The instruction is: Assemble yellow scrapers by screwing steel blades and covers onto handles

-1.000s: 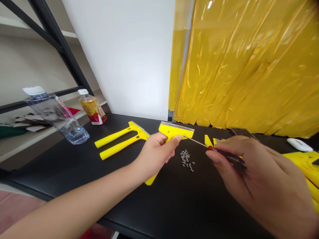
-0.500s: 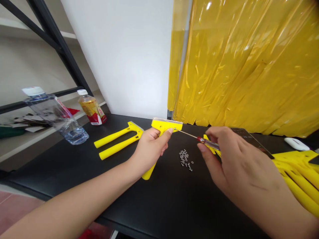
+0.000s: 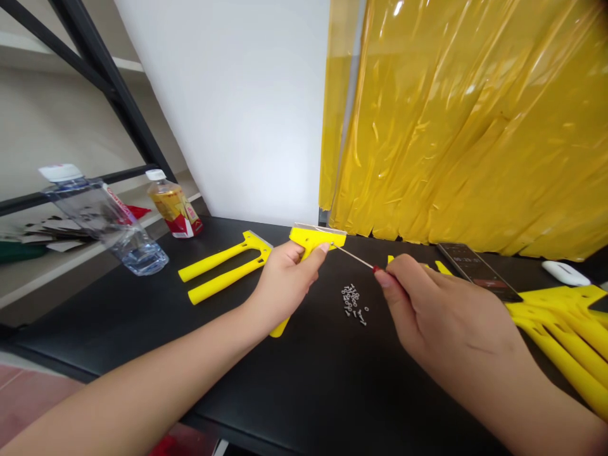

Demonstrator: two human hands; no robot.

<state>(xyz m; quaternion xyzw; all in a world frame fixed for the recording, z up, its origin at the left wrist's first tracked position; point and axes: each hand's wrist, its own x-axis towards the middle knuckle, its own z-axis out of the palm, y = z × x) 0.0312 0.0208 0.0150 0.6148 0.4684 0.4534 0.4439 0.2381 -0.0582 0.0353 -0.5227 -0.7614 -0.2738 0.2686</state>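
My left hand [image 3: 289,282] is closed around a yellow scraper [image 3: 311,238], its wide head up and the handle end sticking out below my palm. A thin blade edge shows along the top of that head. In my right hand [image 3: 441,310] is a screwdriver [image 3: 355,256] with a red handle end, mostly hidden by my fingers. Its tip meets a screw near the right side of the scraper head, beside my left thumb. Below the shaft lies a pile of small screws and nuts [image 3: 352,301] on the black table [image 3: 304,392].
Two more yellow scrapers [image 3: 223,275] lie to the left. Behind them stand a clear water bottle [image 3: 104,218] and a drink bottle [image 3: 175,206]. On the right are a phone [image 3: 477,272], a white case [image 3: 565,273] and a stack of yellow scrapers [image 3: 565,329].
My right fingers have shifted forward and closed further over the screwdriver handle, covering more of it. More of the phone shows now. The scraper stays nearly still.
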